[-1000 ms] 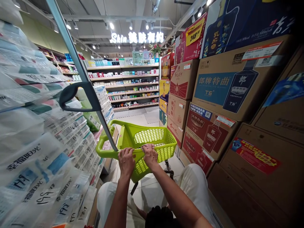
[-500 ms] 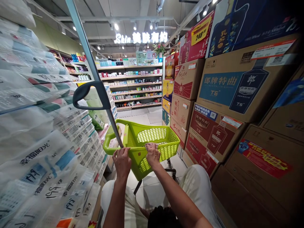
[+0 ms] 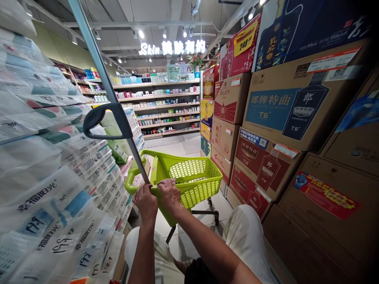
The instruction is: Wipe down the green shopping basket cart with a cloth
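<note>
A lime-green shopping cart basket (image 3: 204, 193) with lattice walls stands in front of my knees. My left hand (image 3: 145, 202) has its fingers curled over the near rim, close to the foot of a grey metal pole (image 3: 105, 75). Just right of it, my right hand (image 3: 171, 197) presses on the same rim. Under its fingers shows what looks like a small pale pinkish cloth (image 3: 166, 182), mostly hidden. The pole slants up and left past the top edge, with a dark looped handle (image 3: 122, 120) on it.
Plastic-wrapped packs (image 3: 44, 197) are piled high close on the left. Stacked cartons (image 3: 268, 102) wall off the right side. Pale floor tiles (image 3: 177, 145) lead to shelves of small goods (image 3: 166, 104) at the back. The cart's wheel (image 3: 216, 218) stands near my right knee.
My right hand has slid left along the basket's rim, taking the pale cloth with it, and is now close beside my left hand. The view has shifted slightly.
</note>
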Motion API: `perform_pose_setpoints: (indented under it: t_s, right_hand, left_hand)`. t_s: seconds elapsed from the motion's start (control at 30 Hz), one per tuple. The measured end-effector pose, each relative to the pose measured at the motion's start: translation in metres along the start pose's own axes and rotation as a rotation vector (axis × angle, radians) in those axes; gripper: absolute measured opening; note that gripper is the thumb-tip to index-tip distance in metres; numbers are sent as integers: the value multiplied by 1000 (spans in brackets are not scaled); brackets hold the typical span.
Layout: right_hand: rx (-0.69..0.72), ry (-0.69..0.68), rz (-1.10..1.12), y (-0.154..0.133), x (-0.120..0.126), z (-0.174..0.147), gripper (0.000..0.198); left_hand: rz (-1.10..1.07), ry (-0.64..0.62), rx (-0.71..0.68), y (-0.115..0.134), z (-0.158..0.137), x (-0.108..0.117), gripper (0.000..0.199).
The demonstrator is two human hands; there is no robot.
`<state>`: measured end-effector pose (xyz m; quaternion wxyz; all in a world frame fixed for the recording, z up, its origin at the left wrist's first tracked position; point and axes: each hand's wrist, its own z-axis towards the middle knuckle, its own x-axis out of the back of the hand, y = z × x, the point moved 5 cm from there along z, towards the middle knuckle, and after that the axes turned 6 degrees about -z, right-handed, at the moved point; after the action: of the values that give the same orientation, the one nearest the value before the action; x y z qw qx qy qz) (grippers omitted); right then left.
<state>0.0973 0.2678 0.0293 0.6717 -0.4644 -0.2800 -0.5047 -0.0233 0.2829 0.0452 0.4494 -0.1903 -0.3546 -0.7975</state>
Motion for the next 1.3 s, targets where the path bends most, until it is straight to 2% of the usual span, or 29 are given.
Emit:
perform_pose_setpoints:
  t_s: [0.07,0.2,0.27,0.37,0.43,0.57,0.63,0.7,0.8,0.87,0.9,1.03,1.17,1.23,1.3]
  right_hand:
    - [23,11,-6,-4,2,0,33]
    - [-150,-14,-61,14,3,-2,38]
    - [-114,-22,-50,14,1,-2,36]
    - [-25,-12,-19,19,-6,-3,37]
    - [-113,-11,-43,43,-12,-7,45]
    - [-414,25,-167,115,-16,-21,55]
    - [-518,54,-204,138,-17,-27,55]
    - [-528,69,-213,142,-23,-30,55]
    - [-380,74,-207,131,-39,-35,57]
    - [-338,90,-207,134,-47,-43,58]
    - [-370,101,-205,142,-49,-48,57]
    - [-664,97,-135,208,-47,-68,52]
    - [-815,131,-81,266,-31,-73,53]
    - [-856,162,-82,279,-22,-70,53]
    - [-869,186,-89,281,-17,-66,52]
  left_hand:
    - [10,8,7,1,-2,0,31]
    - [18,-35,5,4,-6,-4,37]
    - [-6,-31,38,6,-6,-7,38]
    - [-46,55,88,13,-6,-8,36]
    - [-46,55,42,20,-6,-11,35]
    - [-18,-200,-173,35,-1,-32,41]
    - [38,-337,-217,38,4,-44,39]
    - [123,-467,-234,40,10,-56,31]
    - [232,-606,-240,44,18,-64,25]
    - [264,-659,-233,47,22,-62,28]
    - [267,-687,-229,48,24,-60,32]
    - [231,-811,-160,52,29,-52,59]
    - [205,-842,-104,53,31,-48,77]
    - [198,-838,-112,54,29,-48,80]
    - [199,-832,-121,55,27,-47,80]
